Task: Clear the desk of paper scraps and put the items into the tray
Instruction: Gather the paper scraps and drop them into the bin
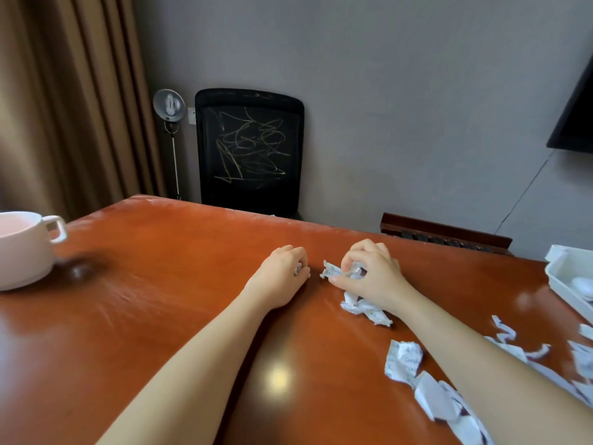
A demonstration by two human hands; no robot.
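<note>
My right hand point(372, 271) pinches a crumpled white paper scrap point(330, 270) near the middle of the reddish-brown desk point(160, 284). My left hand point(282, 274) rests just left of it, fingers curled round a small paper scrap point(298, 268) that barely shows. Another crumpled scrap point(365, 308) lies under my right wrist. Several more torn scraps point(404, 361) are strewn along the desk's right side, partly hidden by my right forearm. A white tray point(558, 277) sits at the right edge, cut off by the frame, with something pale inside.
A pink cup point(22, 248) with a handle stands at the desk's left edge. Behind the desk a black chair back point(250, 149), a small lamp point(169, 106) on a stand, brown curtains and a grey wall. A dark screen point(574, 117) hangs top right.
</note>
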